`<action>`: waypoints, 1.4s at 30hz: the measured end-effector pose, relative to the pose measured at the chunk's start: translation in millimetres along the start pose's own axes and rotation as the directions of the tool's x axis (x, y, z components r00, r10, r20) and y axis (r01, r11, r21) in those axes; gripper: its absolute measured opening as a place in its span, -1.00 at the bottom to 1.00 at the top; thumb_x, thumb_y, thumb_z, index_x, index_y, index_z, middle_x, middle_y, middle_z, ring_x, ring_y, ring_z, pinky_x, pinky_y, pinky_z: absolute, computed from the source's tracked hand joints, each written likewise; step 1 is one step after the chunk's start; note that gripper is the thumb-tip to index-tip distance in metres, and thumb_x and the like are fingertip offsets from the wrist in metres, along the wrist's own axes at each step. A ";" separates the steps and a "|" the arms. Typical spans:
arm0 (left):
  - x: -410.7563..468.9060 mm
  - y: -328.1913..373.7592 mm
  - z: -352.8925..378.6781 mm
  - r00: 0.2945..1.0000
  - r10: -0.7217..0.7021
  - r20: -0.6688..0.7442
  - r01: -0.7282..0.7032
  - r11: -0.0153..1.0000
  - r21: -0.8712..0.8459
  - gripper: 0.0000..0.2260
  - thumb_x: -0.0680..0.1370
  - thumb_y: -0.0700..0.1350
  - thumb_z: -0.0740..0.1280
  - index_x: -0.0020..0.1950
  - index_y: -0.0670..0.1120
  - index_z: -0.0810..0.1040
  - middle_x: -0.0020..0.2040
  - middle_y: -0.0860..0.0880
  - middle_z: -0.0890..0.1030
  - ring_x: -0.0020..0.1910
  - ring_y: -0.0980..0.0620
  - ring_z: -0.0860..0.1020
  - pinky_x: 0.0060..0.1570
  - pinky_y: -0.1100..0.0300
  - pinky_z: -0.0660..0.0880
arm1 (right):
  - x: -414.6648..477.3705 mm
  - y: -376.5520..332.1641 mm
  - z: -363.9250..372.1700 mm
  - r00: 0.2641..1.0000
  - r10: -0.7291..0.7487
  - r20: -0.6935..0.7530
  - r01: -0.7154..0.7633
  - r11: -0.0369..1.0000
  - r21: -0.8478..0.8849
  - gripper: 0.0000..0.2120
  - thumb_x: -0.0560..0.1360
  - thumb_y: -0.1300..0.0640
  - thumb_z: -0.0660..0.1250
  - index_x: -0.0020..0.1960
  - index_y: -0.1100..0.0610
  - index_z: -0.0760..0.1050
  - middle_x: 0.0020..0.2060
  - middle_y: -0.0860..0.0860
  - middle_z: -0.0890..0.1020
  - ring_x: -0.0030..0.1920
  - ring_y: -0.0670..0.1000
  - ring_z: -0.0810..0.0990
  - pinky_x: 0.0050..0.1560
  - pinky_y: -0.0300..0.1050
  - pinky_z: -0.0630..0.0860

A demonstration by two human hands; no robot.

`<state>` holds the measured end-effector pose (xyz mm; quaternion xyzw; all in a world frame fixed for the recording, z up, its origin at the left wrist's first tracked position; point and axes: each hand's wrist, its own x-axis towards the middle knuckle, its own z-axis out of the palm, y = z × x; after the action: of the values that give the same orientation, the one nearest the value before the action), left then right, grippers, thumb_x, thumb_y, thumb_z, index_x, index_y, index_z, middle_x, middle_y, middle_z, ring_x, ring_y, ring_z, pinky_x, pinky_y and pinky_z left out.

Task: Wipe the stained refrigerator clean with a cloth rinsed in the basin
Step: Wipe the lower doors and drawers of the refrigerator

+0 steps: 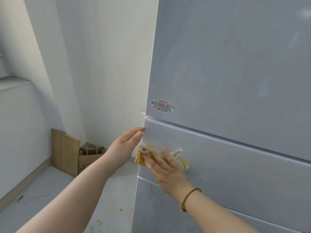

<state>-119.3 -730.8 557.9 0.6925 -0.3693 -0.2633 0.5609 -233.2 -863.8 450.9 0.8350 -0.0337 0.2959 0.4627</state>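
A tall pale grey refrigerator is seen filling the right side of the view, its front divided into an upper door and two lower panels. A yellow and white cloth is pressed flat against the middle panel, close to that panel's left edge. It is held there under the right hand, whose fingers are laid out fairly straight over it rather than curled round it; the hand and cloth are slightly blurred. A beaded bracelet is worn on the right wrist. The left hand is held open with its fingers straight and together, and its fingertips are set against the left edge of the same panel, just above the cloth. Small dark specks are scattered over the middle and lowest panels. An oval sticker with red and black print is fixed at the lower left corner of the upper door. A wooden board is leaned against the white wall in the corner, with a brown paper bag just beside it on the grey floor, where a yellow spot is visible near the refrigerator's base.
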 end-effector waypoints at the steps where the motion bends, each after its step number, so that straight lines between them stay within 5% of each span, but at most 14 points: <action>1: -1.7 -1.6 2.5 1.000 0.007 -0.011 -0.007 1.000 -0.006 -0.74 0.60 -0.05 0.11 0.26 0.07 0.40 0.17 0.19 0.39 0.20 0.26 0.30 0.12 0.37 0.16 | 0.6 13.0 -4.4 0.993 0.097 -0.062 -0.096 0.995 0.022 -0.55 0.55 0.28 -0.15 0.33 0.07 0.30 0.43 0.05 0.22 0.49 0.20 -0.13 0.45 0.12 -0.20; 4: -2.7 -9.0 10.5 0.999 0.047 -0.024 -0.047 0.999 -0.003 -0.74 0.58 -0.03 0.17 0.26 0.13 0.33 0.28 0.14 0.39 0.26 0.22 0.31 0.27 0.25 0.21 | -6.9 56.6 -19.1 0.936 0.307 -0.173 -0.297 0.951 0.083 -0.58 0.53 0.30 -0.07 0.32 0.07 0.29 0.32 -0.02 0.31 0.50 0.10 -0.08 0.46 0.10 -0.13; 7: -5.0 -14.9 21.2 0.997 0.076 -0.034 -0.076 0.997 0.009 -0.66 0.56 0.00 0.20 0.30 0.18 0.22 0.34 0.10 0.34 0.32 0.17 0.30 0.33 0.15 0.22 | -20.4 69.0 -19.3 0.917 0.353 -0.186 -0.343 0.936 0.080 -0.56 0.47 0.26 0.05 0.34 0.06 0.28 0.39 0.03 0.24 0.50 0.09 -0.14 0.48 0.09 -0.13; 10: -6.7 -13.6 32.6 0.992 0.098 -0.085 -0.095 0.995 0.045 -0.56 0.56 -0.08 0.18 0.40 0.12 0.14 0.30 0.15 0.26 0.27 0.25 0.22 0.23 0.27 0.16 | -32.3 51.6 -5.1 0.968 0.204 -0.143 -0.201 0.979 0.034 -0.56 0.55 0.26 -0.08 0.42 0.08 0.14 0.49 0.09 0.00 0.50 0.12 -0.15 0.49 0.07 -0.12; 15: -6.1 -11.4 40.3 0.985 0.122 -0.120 -0.108 0.987 0.117 -0.50 0.56 -0.12 0.18 0.47 0.02 0.08 0.38 0.11 0.20 0.32 0.22 0.19 0.29 0.25 0.12 | -39.5 50.5 -1.2 0.997 -0.051 -0.049 0.049 0.998 -0.039 -0.57 0.58 0.28 -0.18 0.38 0.08 0.21 0.39 -0.05 0.20 0.49 0.18 -0.19 0.48 0.10 -0.15; 19: -11.4 -11.4 48.8 0.979 0.135 -0.155 -0.113 0.983 0.146 -0.50 0.56 -0.14 0.19 0.46 0.02 0.11 0.49 0.05 0.11 0.43 0.11 0.15 0.35 0.21 0.08 | -51.8 95.8 -24.4 0.959 0.239 -0.154 -0.232 0.971 0.058 -0.59 0.57 0.30 -0.10 0.33 0.06 0.30 0.34 -0.02 0.30 0.50 0.09 -0.12 0.47 0.07 -0.11; 22: -11.8 -9.9 57.2 0.971 0.131 -0.200 -0.092 0.977 0.192 -0.49 0.55 -0.13 0.21 0.46 0.02 0.12 0.50 0.05 0.06 0.46 0.08 0.07 0.36 0.20 0.04 | -72.0 114.9 -29.5 0.910 0.362 -0.204 -0.357 0.932 0.061 -0.60 0.57 0.27 -0.06 0.34 0.05 0.30 0.46 0.03 0.12 0.51 0.08 -0.10 0.48 0.07 -0.09; 24: -13.3 -9.1 66.9 0.960 0.138 -0.243 -0.073 0.963 0.261 -0.47 0.55 -0.12 0.23 0.47 0.02 0.11 0.51 0.02 0.03 0.48 0.04 0.03 0.39 0.13 0.02 | -86.7 106.4 -22.1 0.943 0.279 -0.181 -0.280 0.960 0.024 -0.54 0.57 0.28 -0.09 0.45 0.08 0.15 0.51 0.05 -0.05 0.51 0.10 -0.12 0.49 0.07 -0.12; 27: -21.7 -12.4 85.0 0.953 0.195 -0.234 -0.087 0.911 0.404 -0.44 0.53 -0.07 0.25 0.46 0.06 0.08 0.52 0.01 -0.02 0.49 -0.03 0.00 0.40 0.07 0.01 | -107.6 83.2 -5.2 0.986 0.103 -0.131 -0.104 0.995 -0.001 -0.51 0.58 0.31 -0.12 0.50 0.16 -0.03 0.50 0.10 -0.03 0.50 0.12 -0.13 0.49 0.05 -0.12; 32: -36.1 -14.0 116.6 0.953 0.289 -0.095 -0.206 0.843 0.497 -0.41 0.35 0.35 0.04 0.31 0.24 -0.04 0.46 0.14 -0.04 0.48 0.02 -0.03 0.34 0.23 -0.08 | -113.0 93.5 -11.6 0.998 -0.063 -0.028 0.062 0.998 -0.014 -0.59 0.59 0.27 -0.17 0.36 0.08 0.24 0.37 -0.02 0.24 0.49 0.15 -0.09 0.48 0.08 -0.12; 37: -32.2 -10.3 137.3 0.943 0.298 -0.150 -0.189 0.849 0.494 -0.42 0.55 0.06 0.20 0.47 0.04 -0.03 0.48 0.11 -0.07 0.49 0.03 -0.07 0.40 0.20 -0.12 | -115.8 147.6 -41.4 0.956 0.265 -0.125 -0.262 0.964 0.040 -0.60 0.59 0.30 -0.11 0.33 0.07 0.29 0.34 -0.01 0.30 0.51 0.09 -0.12 0.46 0.07 -0.06; 40: -28.4 -10.6 136.2 0.932 0.233 -0.277 -0.072 0.870 0.489 -0.41 0.55 -0.06 0.24 0.49 -0.06 0.01 0.52 -0.02 -0.06 0.49 -0.05 -0.04 0.42 0.11 -0.08 | -118.2 154.6 -42.7 0.939 0.312 -0.146 -0.311 0.950 0.027 -0.62 0.59 0.27 -0.08 0.33 0.06 0.28 0.48 0.04 0.08 0.51 0.09 -0.12 0.48 0.07 -0.09; 42: -24.8 -13.8 127.4 0.911 0.167 -0.376 0.025 0.889 0.457 -0.42 0.54 -0.15 0.24 0.49 -0.10 0.03 0.52 -0.09 -0.04 0.49 -0.11 -0.01 0.41 0.06 -0.04 | -106.8 143.7 -37.9 0.928 0.335 -0.160 -0.333 0.942 0.044 -0.61 0.58 0.27 -0.08 0.34 0.05 0.28 0.45 0.02 0.15 0.51 0.09 -0.13 0.48 0.07 -0.09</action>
<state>-230.2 -783.7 513.7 0.8287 -0.3214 0.0003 0.4582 -386.0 -938.8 517.9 0.7935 -0.1345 0.4385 0.4000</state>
